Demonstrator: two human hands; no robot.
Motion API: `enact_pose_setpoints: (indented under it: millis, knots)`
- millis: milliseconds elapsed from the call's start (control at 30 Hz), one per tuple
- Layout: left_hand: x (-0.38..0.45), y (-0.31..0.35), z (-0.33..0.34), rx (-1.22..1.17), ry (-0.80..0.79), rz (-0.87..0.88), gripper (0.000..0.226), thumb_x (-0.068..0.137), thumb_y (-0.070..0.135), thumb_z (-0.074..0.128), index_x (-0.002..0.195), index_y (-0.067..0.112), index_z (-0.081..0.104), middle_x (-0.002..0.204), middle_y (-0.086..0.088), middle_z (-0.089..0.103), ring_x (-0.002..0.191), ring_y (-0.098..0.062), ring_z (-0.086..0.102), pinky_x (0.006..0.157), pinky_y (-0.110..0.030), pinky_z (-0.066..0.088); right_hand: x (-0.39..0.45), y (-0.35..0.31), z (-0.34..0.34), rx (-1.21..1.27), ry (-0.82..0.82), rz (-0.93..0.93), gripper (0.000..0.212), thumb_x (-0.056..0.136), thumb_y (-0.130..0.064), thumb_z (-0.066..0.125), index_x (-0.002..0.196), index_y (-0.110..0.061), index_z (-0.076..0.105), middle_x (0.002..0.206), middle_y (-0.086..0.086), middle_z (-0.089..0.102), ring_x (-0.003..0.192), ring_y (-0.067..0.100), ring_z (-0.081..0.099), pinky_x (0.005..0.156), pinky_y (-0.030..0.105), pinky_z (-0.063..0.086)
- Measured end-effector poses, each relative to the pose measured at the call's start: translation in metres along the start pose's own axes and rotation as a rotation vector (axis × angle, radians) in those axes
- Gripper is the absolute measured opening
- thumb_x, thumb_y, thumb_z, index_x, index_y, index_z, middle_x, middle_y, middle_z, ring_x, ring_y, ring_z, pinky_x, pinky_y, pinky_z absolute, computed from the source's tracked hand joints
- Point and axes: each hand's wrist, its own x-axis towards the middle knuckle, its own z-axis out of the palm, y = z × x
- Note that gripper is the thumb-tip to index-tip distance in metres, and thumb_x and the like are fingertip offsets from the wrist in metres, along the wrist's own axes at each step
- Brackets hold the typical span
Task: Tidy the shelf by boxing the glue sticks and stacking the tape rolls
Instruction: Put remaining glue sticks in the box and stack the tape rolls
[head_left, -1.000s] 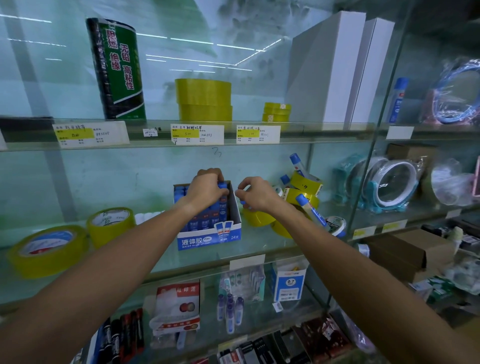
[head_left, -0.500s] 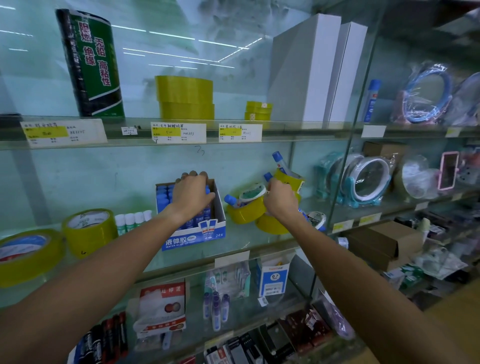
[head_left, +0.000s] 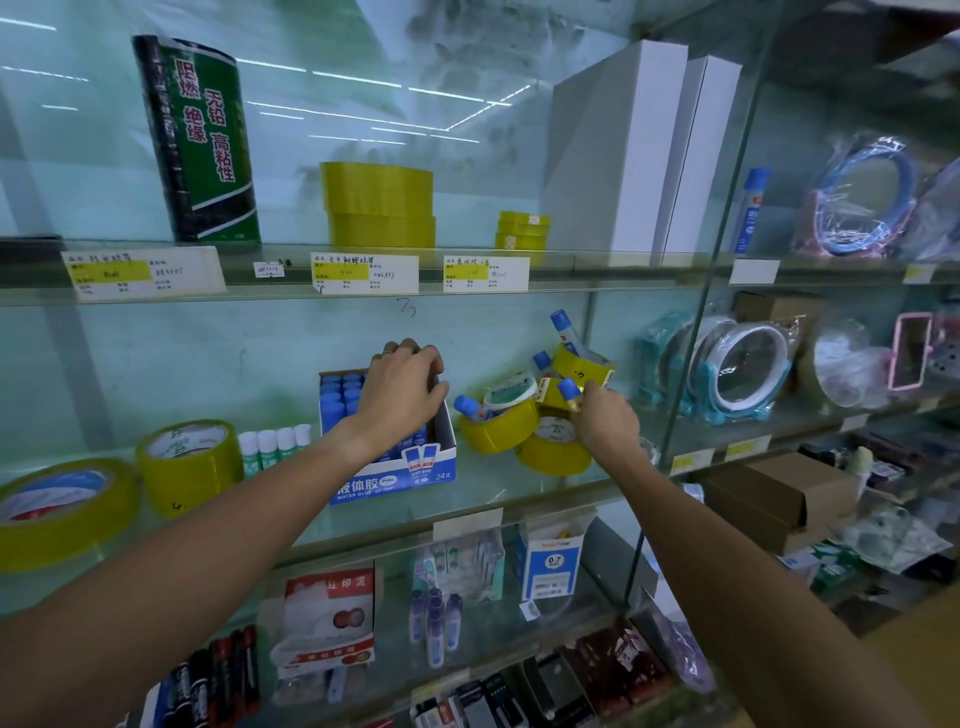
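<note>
On the middle glass shelf (head_left: 519, 499) stands one blue glue box (head_left: 400, 480), open at the top, with rows of blue caps filling its left side. The left hand (head_left: 400, 400) lies over the box's right half, fingers curled down over the far edge; whether they grip a stick or just the rim, I cannot tell.

Right of the box is a heap of three yellow tape rolls: roll one (head_left: 498, 428) nearest the box, roll two (head_left: 553, 449) lower and in front, roll three (head_left: 582, 371) tilted at the back. Four glue sticks with blue caps are mixed into the heap. One stick (head_left: 467, 406) lies in roll one's hole. One (head_left: 569, 332) pokes up steeply from roll three, and another cap (head_left: 542, 359) shows just beside it. The right hand (head_left: 605, 421) pinches the fourth stick (head_left: 569, 391) by its body, cap pointing up and left, above roll two.

At the shelf's left end sit two more yellow rolls, a big one (head_left: 62, 512) and a smaller one (head_left: 189, 465), touching. Between them and the box stand four small white bottles (head_left: 272, 447) with green labels.

On the shelf above I count two wide yellow rolls (head_left: 379, 205) stacked, a small yellow stack (head_left: 522, 231) of about three, one green pack (head_left: 200, 140), and two white boxes (head_left: 639, 150).
</note>
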Motion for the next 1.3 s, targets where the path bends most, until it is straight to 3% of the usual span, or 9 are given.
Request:
enact_pose_setpoints:
  millis: [167, 267, 367, 467, 600, 767, 933, 1100, 1300]
  knots:
    - [0.010, 0.018, -0.005, -0.154, -0.030, -0.014, 0.016, 0.089, 0.028, 0.058, 0.096, 0.018, 0.068, 0.089, -0.001, 0.066, 0.092, -0.022, 0.054, 0.081, -0.037, 0.044, -0.008, -0.026, -0.009, 0.157, 0.135, -0.128, 0.016, 0.085, -0.022, 0.062, 0.096, -0.015, 0.053, 0.085, 0.010, 0.063, 0.078, 0.034, 0.061, 0.062, 0.035, 0.044]
    - [0.021, 0.026, -0.007, -0.244, -0.065, -0.014, 0.017, 0.088, 0.029, 0.056, 0.091, 0.019, 0.070, 0.087, 0.004, 0.069, 0.090, -0.021, 0.057, 0.084, -0.040, 0.048, -0.017, -0.048, -0.015, 0.250, 0.138, -0.175, 0.023, 0.083, -0.029, 0.068, 0.097, -0.017, 0.055, 0.085, 0.005, 0.065, 0.074, 0.027, 0.061, 0.059, 0.034, 0.049]
    - [0.033, 0.033, -0.011, -0.342, -0.105, -0.048, 0.025, 0.086, 0.038, 0.058, 0.098, 0.020, 0.068, 0.088, 0.004, 0.070, 0.087, -0.017, 0.061, 0.084, -0.034, 0.050, -0.026, -0.069, -0.019, 0.311, 0.114, -0.194, 0.027, 0.080, -0.032, 0.072, 0.093, -0.015, 0.055, 0.084, 0.005, 0.064, 0.073, 0.026, 0.058, 0.056, 0.029, 0.039]
    - [0.040, 0.039, -0.020, -0.420, -0.170, -0.065, 0.028, 0.085, 0.037, 0.064, 0.107, 0.020, 0.066, 0.089, 0.002, 0.068, 0.084, -0.013, 0.062, 0.077, -0.026, 0.048, -0.033, -0.089, -0.021, 0.389, 0.121, -0.235, 0.031, 0.079, -0.035, 0.075, 0.093, -0.016, 0.055, 0.084, 0.004, 0.066, 0.073, 0.023, 0.060, 0.056, 0.028, 0.041]
    - [0.043, 0.032, -0.032, -0.402, -0.156, -0.040, 0.020, 0.083, 0.027, 0.069, 0.099, 0.015, 0.068, 0.072, 0.004, 0.063, 0.064, -0.008, 0.056, 0.057, -0.016, 0.037, -0.036, -0.106, -0.017, 0.518, 0.059, -0.256, 0.035, 0.077, -0.037, 0.077, 0.094, -0.016, 0.056, 0.086, 0.004, 0.069, 0.075, 0.022, 0.065, 0.065, 0.040, 0.057]
    - [0.041, 0.016, -0.038, -0.331, -0.136, -0.035, 0.019, 0.082, 0.024, 0.072, 0.097, 0.013, 0.068, 0.077, 0.000, 0.063, 0.071, -0.015, 0.059, 0.066, -0.024, 0.044, -0.037, -0.118, -0.014, 0.601, -0.069, -0.307, 0.026, 0.084, -0.031, 0.071, 0.099, -0.014, 0.059, 0.090, 0.004, 0.069, 0.079, 0.021, 0.066, 0.067, 0.043, 0.058]
    - [0.036, -0.002, -0.034, -0.235, -0.141, -0.046, 0.022, 0.082, 0.025, 0.072, 0.102, 0.018, 0.066, 0.087, 0.001, 0.059, 0.083, -0.018, 0.057, 0.078, -0.032, 0.050, -0.037, -0.128, -0.007, 0.636, -0.177, -0.328, 0.019, 0.089, -0.018, 0.063, 0.107, -0.012, 0.062, 0.093, 0.010, 0.073, 0.088, 0.024, 0.069, 0.073, 0.038, 0.059]
    - [0.026, -0.012, -0.026, -0.186, -0.188, -0.070, 0.022, 0.082, 0.029, 0.071, 0.101, 0.023, 0.062, 0.090, -0.002, 0.063, 0.089, -0.019, 0.054, 0.078, -0.034, 0.050, -0.039, -0.134, 0.000, 0.606, -0.266, -0.308, 0.021, 0.087, -0.014, 0.060, 0.106, -0.012, 0.067, 0.096, 0.015, 0.073, 0.088, 0.028, 0.069, 0.077, 0.042, 0.058]
    - [0.012, -0.015, -0.019, -0.142, -0.217, -0.096, 0.021, 0.077, 0.023, 0.074, 0.094, 0.014, 0.065, 0.087, -0.002, 0.068, 0.084, -0.020, 0.058, 0.076, -0.039, 0.052, -0.043, -0.136, 0.007, 0.566, -0.383, -0.286, 0.017, 0.084, -0.010, 0.060, 0.098, -0.006, 0.069, 0.092, 0.017, 0.072, 0.084, 0.030, 0.069, 0.076, 0.045, 0.059]
